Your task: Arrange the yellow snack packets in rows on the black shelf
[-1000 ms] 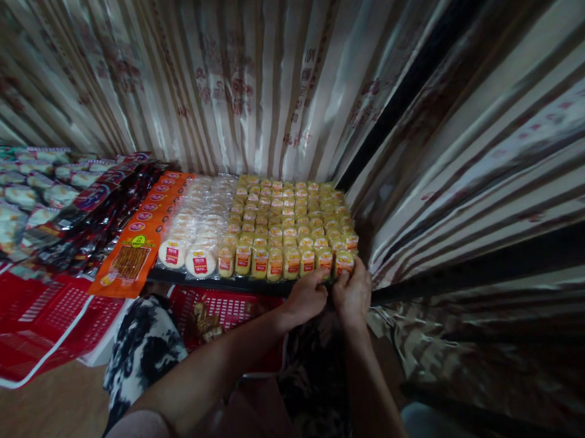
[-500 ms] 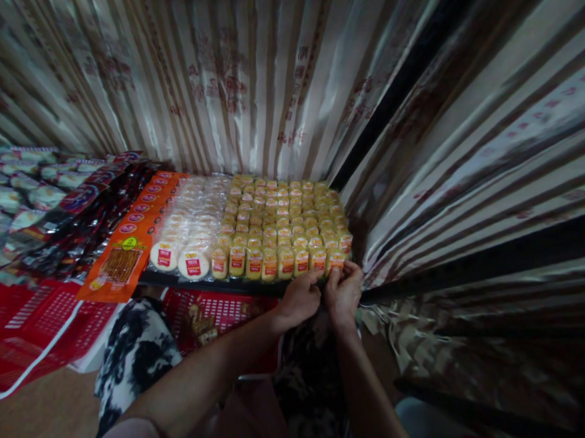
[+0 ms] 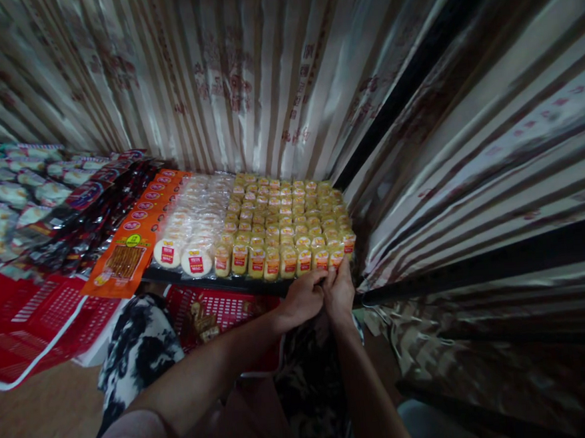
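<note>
Rows of small yellow snack packs (image 3: 282, 220) with red labels fill the right part of a dark shelf (image 3: 237, 286). My left hand (image 3: 302, 300) and my right hand (image 3: 338, 290) are pressed together at the shelf's front edge, right under the front row. Their fingers curl against the front-right yellow packs (image 3: 328, 260). Whether the fingers grip a pack or only push on it is hidden.
Round white packs (image 3: 195, 260) and a row of orange packets (image 3: 125, 257) lie left of the yellow ones, with dark and white bags (image 3: 31, 204) further left. Red baskets (image 3: 33, 317) sit below the shelf. Striped curtains (image 3: 417, 137) close in behind and to the right.
Both hands have drawn closer together and shifted slightly left along the shelf's front edge; the right hand came off the corner pack's side.
</note>
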A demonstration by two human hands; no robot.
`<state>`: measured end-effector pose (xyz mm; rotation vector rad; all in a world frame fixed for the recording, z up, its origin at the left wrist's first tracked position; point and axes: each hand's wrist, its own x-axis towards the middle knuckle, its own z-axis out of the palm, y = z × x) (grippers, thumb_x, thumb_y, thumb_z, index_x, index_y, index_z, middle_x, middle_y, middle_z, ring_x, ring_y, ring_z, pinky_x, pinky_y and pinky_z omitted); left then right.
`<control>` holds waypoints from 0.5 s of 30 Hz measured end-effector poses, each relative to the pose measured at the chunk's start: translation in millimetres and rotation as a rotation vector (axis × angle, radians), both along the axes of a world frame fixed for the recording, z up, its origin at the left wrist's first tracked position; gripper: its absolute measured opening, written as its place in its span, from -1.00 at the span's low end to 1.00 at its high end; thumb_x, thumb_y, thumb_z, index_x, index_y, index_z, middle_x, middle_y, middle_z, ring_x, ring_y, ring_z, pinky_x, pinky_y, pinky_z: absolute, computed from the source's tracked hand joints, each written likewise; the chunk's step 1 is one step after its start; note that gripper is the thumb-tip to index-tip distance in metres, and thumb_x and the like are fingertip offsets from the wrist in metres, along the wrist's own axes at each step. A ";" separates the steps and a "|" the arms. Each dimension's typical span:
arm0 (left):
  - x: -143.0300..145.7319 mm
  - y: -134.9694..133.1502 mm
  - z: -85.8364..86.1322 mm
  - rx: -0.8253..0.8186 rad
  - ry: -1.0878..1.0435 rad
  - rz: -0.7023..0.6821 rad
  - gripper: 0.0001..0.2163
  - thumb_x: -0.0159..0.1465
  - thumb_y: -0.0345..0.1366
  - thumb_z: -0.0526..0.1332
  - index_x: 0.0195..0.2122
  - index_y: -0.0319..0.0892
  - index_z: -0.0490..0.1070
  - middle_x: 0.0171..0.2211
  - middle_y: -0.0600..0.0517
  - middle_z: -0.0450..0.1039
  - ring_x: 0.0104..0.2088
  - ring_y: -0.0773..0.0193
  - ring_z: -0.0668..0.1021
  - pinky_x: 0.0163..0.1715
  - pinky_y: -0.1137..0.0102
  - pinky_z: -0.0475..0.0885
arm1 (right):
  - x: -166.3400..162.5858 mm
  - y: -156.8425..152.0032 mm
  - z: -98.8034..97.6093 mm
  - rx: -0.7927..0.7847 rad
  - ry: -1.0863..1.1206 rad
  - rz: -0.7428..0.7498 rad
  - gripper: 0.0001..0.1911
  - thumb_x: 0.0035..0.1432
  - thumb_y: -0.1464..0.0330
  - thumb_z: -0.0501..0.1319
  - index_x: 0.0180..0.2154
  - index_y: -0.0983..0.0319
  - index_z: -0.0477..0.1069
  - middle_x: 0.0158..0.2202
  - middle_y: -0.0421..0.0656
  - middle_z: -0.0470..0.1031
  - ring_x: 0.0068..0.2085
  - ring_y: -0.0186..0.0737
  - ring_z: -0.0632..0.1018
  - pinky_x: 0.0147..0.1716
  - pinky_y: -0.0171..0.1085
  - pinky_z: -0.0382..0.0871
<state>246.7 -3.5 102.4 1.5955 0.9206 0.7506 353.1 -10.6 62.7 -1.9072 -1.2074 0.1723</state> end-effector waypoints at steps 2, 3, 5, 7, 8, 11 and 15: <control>-4.0 -3.9 0.1 0.016 0.033 0.026 -0.57 0.04 -0.58 0.00 -0.11 -0.13 0.43 -0.07 0.05 0.46 -0.08 0.31 0.46 0.02 0.40 0.31 | -1.4 -1.8 1.3 0.020 -0.020 -0.011 -0.38 0.17 0.24 -0.11 0.17 0.49 0.00 0.17 0.22 0.12 0.20 0.03 0.18 0.12 0.04 0.08; -7.2 -7.0 0.3 0.016 0.052 0.043 -0.59 0.05 -0.57 0.00 -0.13 -0.14 0.44 -0.10 0.05 0.47 -0.11 0.31 0.48 -0.01 0.41 0.33 | -2.3 -2.6 2.4 0.028 -0.033 -0.016 -0.36 0.17 0.23 -0.10 0.18 0.50 -0.02 0.18 0.22 0.11 0.20 0.03 0.16 0.12 0.04 0.07; -15.7 -15.6 -0.1 -0.012 0.090 0.077 -0.64 0.08 -0.54 0.00 -0.17 -0.16 0.45 -0.18 0.02 0.50 -0.21 0.31 0.51 -0.10 0.42 0.38 | -3.8 -3.4 4.6 0.039 -0.059 -0.018 -0.34 0.16 0.23 -0.06 0.19 0.51 -0.04 0.18 0.23 0.09 0.21 0.04 0.15 0.14 0.03 0.05; -27.0 -26.8 -2.2 -0.053 0.098 0.090 -0.67 0.11 -0.51 -0.01 -0.20 -0.18 0.46 -0.26 0.01 0.52 -0.28 0.31 0.52 -0.17 0.42 0.41 | -4.7 -2.7 6.9 0.053 -0.078 -0.011 -0.34 0.15 0.22 -0.04 0.19 0.50 -0.04 0.18 0.23 0.11 0.20 0.05 0.16 0.13 0.03 0.07; -33.8 -32.8 -4.3 -0.072 0.091 0.087 -0.68 0.12 -0.50 -0.01 -0.21 -0.18 0.47 -0.28 0.01 0.52 -0.30 0.32 0.52 -0.20 0.43 0.42 | -5.0 -2.2 8.3 0.064 -0.086 -0.009 -0.34 0.15 0.23 -0.03 0.19 0.49 -0.03 0.17 0.22 0.11 0.19 0.05 0.17 0.12 0.03 0.08; -61.0 -49.7 -16.4 -0.136 0.069 0.048 -0.68 0.09 -0.50 -0.02 -0.25 -0.19 0.48 -0.30 0.03 0.54 -0.30 0.32 0.53 -0.24 0.45 0.41 | -8.2 -5.3 15.5 0.128 -0.142 -0.022 -0.39 0.16 0.25 -0.03 0.17 0.44 0.01 0.16 0.20 0.14 0.18 0.05 0.19 0.11 0.06 0.09; -112.7 -62.8 -50.1 -0.248 0.171 0.052 -0.68 0.04 -0.50 0.00 -0.30 -0.18 0.50 -0.32 0.04 0.55 -0.29 0.29 0.53 -0.20 0.40 0.40 | -28.9 -31.0 29.4 0.317 -0.267 0.033 -0.55 0.14 0.31 0.03 0.05 0.39 0.20 0.00 0.16 0.33 0.08 0.01 0.32 0.03 0.03 0.20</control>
